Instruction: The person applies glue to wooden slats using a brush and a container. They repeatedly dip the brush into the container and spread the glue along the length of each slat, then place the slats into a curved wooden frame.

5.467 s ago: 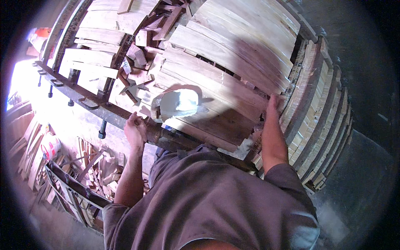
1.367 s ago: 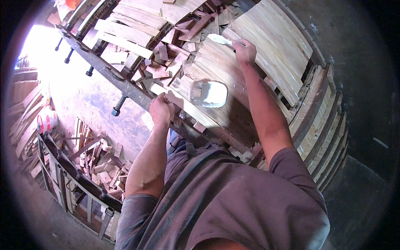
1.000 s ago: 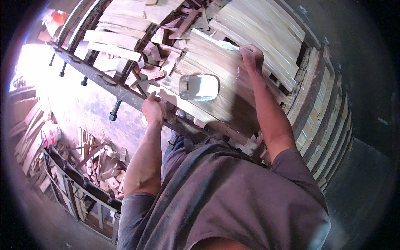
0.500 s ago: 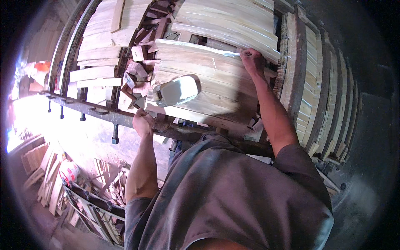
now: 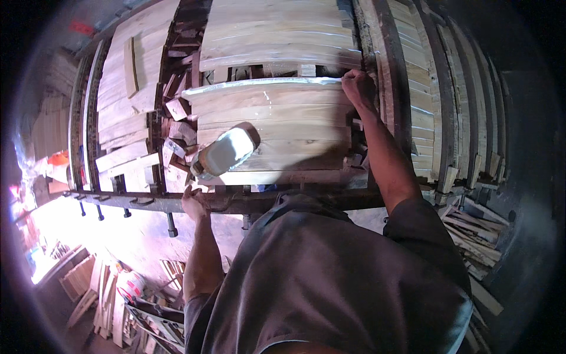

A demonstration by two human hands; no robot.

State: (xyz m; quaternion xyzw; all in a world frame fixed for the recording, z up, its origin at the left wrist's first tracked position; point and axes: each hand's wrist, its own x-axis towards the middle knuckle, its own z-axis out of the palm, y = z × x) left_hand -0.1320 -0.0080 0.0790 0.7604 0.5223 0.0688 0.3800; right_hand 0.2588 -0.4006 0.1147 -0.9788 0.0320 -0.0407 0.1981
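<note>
Wooden slat (image 5: pixel 265 82) is pinched at its far right end by the right hand (image 5: pixel 358 87), lying across the stacked boards (image 5: pixel 271 127). Left hand (image 5: pixel 196 203) grips the metal rail (image 5: pixel 147 202), white plastic bottle (image 5: pixel 227 153) just above it.

One white plastic jug (image 5: pixel 224 154) lying on the boards, two hands (image 5: pixel 357 86) (image 5: pixel 193 203) around it, three bolts (image 5: pixel 171 224) under the clamp bar.

Plastic bottle (image 5: pixel 223 154) laid on board stack (image 5: pixel 277 127), toward its left edge. Scrap blocks (image 5: pixel 177 127) wedged left of stack. Metal rail (image 5: pixel 147 202) set before stack. Offcuts (image 5: pixel 477 236) piled at right.
</note>
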